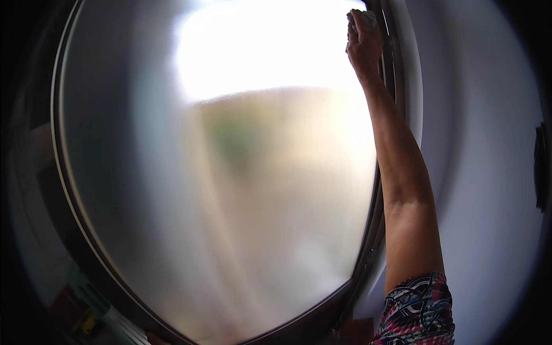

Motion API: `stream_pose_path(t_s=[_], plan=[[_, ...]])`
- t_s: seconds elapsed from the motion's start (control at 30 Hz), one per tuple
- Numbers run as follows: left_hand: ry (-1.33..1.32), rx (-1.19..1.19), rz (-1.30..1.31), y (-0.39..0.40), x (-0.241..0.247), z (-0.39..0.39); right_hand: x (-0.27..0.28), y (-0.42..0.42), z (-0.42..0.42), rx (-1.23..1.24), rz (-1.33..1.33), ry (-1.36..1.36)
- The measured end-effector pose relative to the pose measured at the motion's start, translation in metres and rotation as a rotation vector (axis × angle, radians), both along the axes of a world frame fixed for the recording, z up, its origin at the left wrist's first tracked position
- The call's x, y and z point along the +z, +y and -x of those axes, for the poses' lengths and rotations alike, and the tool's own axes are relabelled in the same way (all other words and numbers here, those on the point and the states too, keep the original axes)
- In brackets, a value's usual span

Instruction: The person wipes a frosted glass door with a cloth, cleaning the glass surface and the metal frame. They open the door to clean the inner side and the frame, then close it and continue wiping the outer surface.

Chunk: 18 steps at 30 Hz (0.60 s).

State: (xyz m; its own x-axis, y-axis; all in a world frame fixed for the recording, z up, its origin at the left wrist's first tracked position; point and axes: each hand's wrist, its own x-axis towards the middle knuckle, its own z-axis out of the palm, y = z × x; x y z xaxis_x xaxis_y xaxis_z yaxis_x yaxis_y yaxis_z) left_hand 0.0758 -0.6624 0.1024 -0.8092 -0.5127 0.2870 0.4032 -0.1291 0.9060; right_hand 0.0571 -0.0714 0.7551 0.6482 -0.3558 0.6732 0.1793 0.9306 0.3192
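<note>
My right hand [365,47] is raised to the upper right of a frosted glass pane [276,207], close to its dark frame [366,241]. Bunched in its fingers is a crumpled greyish cloth [369,19], pressed at or near the glass. Most of the cloth is covered by the hand. The arm stretches up along the right side of the frame, in a patterned short sleeve. At the bottom edge, a small brownish patch [157,339] by the frame may be part of my left hand; too little shows to tell what it does.
Bright light and blurred green and tan shapes show through the pane. A pale wall [483,172] runs along the right, with a dark object [541,168] at its far edge. At lower left are a yellow-and-black item [88,321] and white slats [127,323], both dim.
</note>
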Motion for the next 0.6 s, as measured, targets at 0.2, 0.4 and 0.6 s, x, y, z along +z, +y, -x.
stream_pose_path(t_s=[0.2,0.4,0.6], plan=[[-0.028,0.114,-0.036,-0.011,0.073,-0.021,-0.153,0.017,0.000,0.082,0.233,-0.328],[-0.061,0.164,0.089,-0.045,0.076,-0.007,-0.399,-0.059,-0.030,0.229,0.663,-0.631],[-0.033,0.116,-0.105,-0.061,0.124,0.032,-0.430,-0.096,-0.032,0.346,0.918,-0.653]])
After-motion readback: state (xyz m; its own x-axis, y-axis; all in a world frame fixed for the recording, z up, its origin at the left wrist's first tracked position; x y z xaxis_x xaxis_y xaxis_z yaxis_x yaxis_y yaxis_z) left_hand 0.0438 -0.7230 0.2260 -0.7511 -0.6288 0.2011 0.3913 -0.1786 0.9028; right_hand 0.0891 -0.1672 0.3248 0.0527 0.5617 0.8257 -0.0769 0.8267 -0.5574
